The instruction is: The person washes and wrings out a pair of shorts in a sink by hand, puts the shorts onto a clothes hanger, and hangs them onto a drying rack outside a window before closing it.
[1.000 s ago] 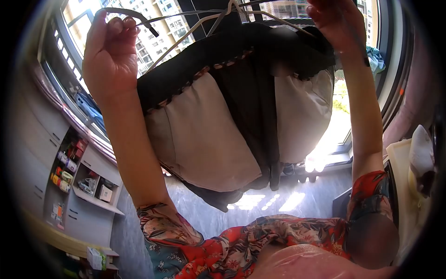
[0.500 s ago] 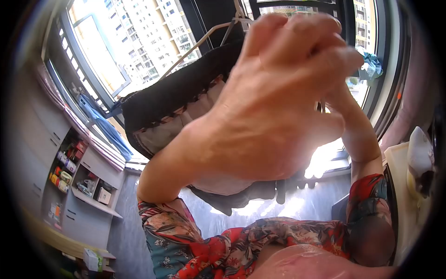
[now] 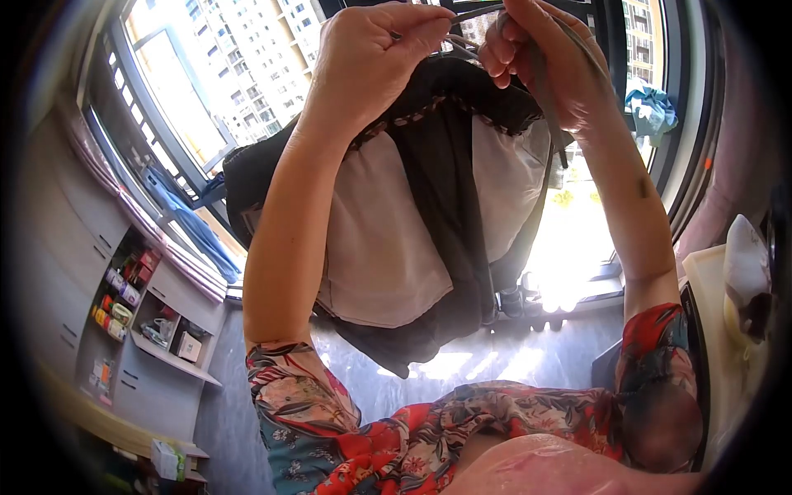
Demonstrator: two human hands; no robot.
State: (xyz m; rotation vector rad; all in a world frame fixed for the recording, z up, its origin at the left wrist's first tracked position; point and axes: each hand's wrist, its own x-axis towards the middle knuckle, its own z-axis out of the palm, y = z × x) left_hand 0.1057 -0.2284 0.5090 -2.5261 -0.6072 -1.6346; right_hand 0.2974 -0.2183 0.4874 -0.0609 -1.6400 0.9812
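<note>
Bright window (image 3: 173,91) behind | dark garment (image 3: 441,165), pale panels (image 3: 379,239) showing | left hand (image 3: 359,66) and right hand (image 3: 569,78) pinching dark cord (image 3: 544,107)

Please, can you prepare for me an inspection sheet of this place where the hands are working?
Surface: grey marbled floor, bright sun patches; garment hangs above it.
Job's things: black cloth garment with pale pocket linings, hanging; flat grey fabric cord, raised at its top.
Clutter: small coloured bottles on shelves at one side.
Grippers: bare left hand pinches the cord; bare right hand also holds it.
Cables: nothing seen.
Surroundings: dark-framed window, pink curtain, light-blue crumpled cloth.
</note>
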